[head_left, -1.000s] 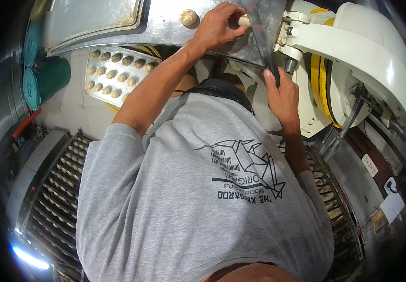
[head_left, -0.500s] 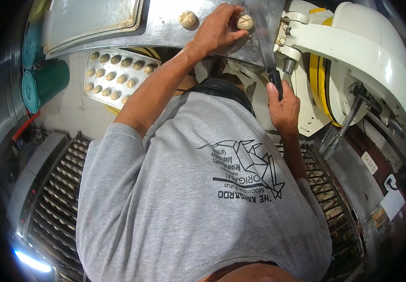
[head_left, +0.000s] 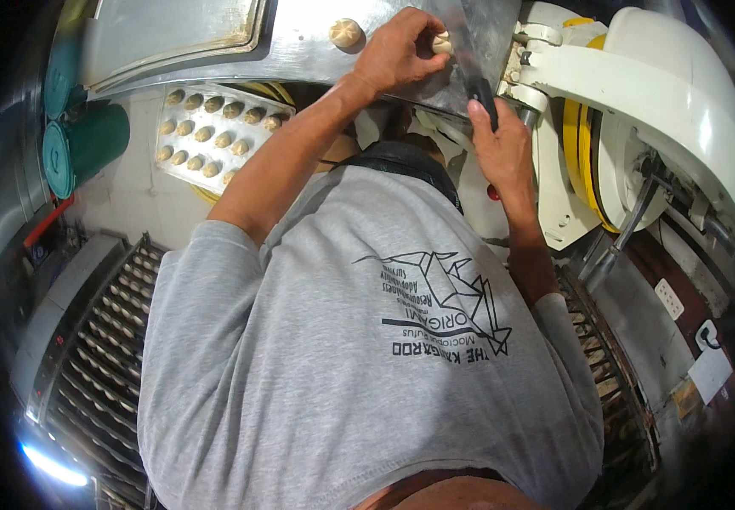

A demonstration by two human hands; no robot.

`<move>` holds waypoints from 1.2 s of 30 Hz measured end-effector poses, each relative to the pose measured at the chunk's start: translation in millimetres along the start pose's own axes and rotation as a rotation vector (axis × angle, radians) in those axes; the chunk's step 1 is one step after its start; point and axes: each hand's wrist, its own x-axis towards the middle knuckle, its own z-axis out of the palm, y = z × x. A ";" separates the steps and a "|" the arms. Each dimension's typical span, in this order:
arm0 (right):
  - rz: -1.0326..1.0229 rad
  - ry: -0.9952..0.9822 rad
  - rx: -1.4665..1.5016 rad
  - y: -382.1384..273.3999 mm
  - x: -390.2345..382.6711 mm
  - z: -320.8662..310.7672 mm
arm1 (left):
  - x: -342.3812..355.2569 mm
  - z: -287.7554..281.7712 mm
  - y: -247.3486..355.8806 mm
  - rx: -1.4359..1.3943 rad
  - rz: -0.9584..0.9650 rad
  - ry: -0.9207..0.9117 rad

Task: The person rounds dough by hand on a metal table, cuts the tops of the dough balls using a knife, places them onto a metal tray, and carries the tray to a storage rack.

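Note:
At the far side of the metal table [head_left: 303, 64], my left hand [head_left: 397, 53] curls its thumb and fingers around a round pale dough ball [head_left: 441, 42], partly hidden by the fingers. My right hand [head_left: 506, 144] is closed on the black handle of a long knife [head_left: 480, 92]. Its blade slants up beside that dough ball, smeared by motion; whether it touches the dough I cannot tell. Left of my left hand sits a second dough ball [head_left: 346, 33], its top marked with crossing lines.
A large metal tray [head_left: 180, 30] lies on the table's left. Below it, a smaller tray [head_left: 182, 177] carries several browned dough pieces. A green bin [head_left: 95, 144] lies farther left. A white and yellow machine [head_left: 682, 51] stands close on the right. Slatted racks [head_left: 95, 374] flank me.
My right hand has moved up and slightly left with the knife, bringing the handle nearer the table's edge. My left hand stays at the dough ball, covering more of it.

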 end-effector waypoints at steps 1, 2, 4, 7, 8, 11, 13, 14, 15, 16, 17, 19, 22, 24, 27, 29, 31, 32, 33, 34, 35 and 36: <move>0.027 -0.024 0.000 -2.8 2.5 -4.7 | -4.6 5.0 -5.3 -0.015 0.071 0.049; 0.027 -0.005 0.028 0.8 1.7 -8.0 | -6.0 9.3 -10.4 -0.034 0.147 0.102; -0.073 0.104 -0.023 -4.1 11.4 -11.0 | -4.1 17.4 -12.5 0.096 0.269 0.119; -0.078 0.136 -0.126 -10.7 49.3 -1.7 | -4.4 19.4 -4.2 0.018 0.169 0.111; -0.133 0.168 -0.160 -13.5 63.0 6.5 | -8.7 15.3 -2.8 0.019 0.163 0.124; -0.131 0.151 -0.214 -22.4 91.6 25.0 | -34.9 -19.0 15.7 -0.009 0.087 0.178; -0.282 0.187 -0.287 1.8 100.8 38.5 | -55.9 -57.4 21.9 -0.002 0.032 0.264; -0.355 0.215 -0.323 5.7 104.3 41.0 | -65.8 -78.9 20.8 0.010 0.013 0.329; -0.380 0.228 -0.341 -1.7 103.2 40.0 | -75.2 -100.8 17.1 0.028 -0.013 0.404; -0.404 0.239 -0.363 -9.0 95.4 37.5 | -80.3 -121.7 8.4 0.120 -0.052 0.496; -0.420 0.254 -0.388 -17.5 88.2 35.6 | -80.7 -142.4 -2.7 0.204 -0.089 0.581; -0.417 0.161 -0.242 -44.2 82.9 42.6 | -74.6 -180.6 -30.0 0.348 -0.117 0.676; -0.532 0.060 -0.101 -89.9 80.6 71.8 | -62.3 -208.5 -70.4 0.460 -0.226 0.564; -0.765 0.146 -0.182 -101.3 92.6 97.4 | -54.6 -215.9 -78.9 0.423 -0.304 0.451; -0.626 -0.106 -0.055 -108.4 109.9 110.6 | -58.8 -218.3 -76.2 0.438 -0.246 0.462; -0.577 -0.124 0.004 -121.1 119.5 112.0 | -58.8 -218.4 -77.7 0.404 -0.254 0.458; -0.621 -0.116 0.023 -155.8 132.4 110.2 | -60.0 -216.9 -82.5 0.391 -0.243 0.470; -0.652 -0.077 0.068 -179.0 139.6 110.0 | -56.4 -215.5 -86.8 0.382 -0.236 0.475; -0.693 -0.047 0.115 -206.2 148.9 113.3 | -57.9 -217.0 -88.1 0.377 -0.235 0.481; -0.786 0.001 0.117 -227.4 163.2 118.5 | -58.7 -218.5 -88.4 0.373 -0.231 0.485; -0.881 0.049 0.118 -245.5 179.6 126.8 | -59.4 -220.0 -87.7 0.368 -0.228 0.493; -0.921 0.083 0.126 -258.2 196.4 139.7 | -59.6 -220.4 -85.8 0.350 -0.250 0.493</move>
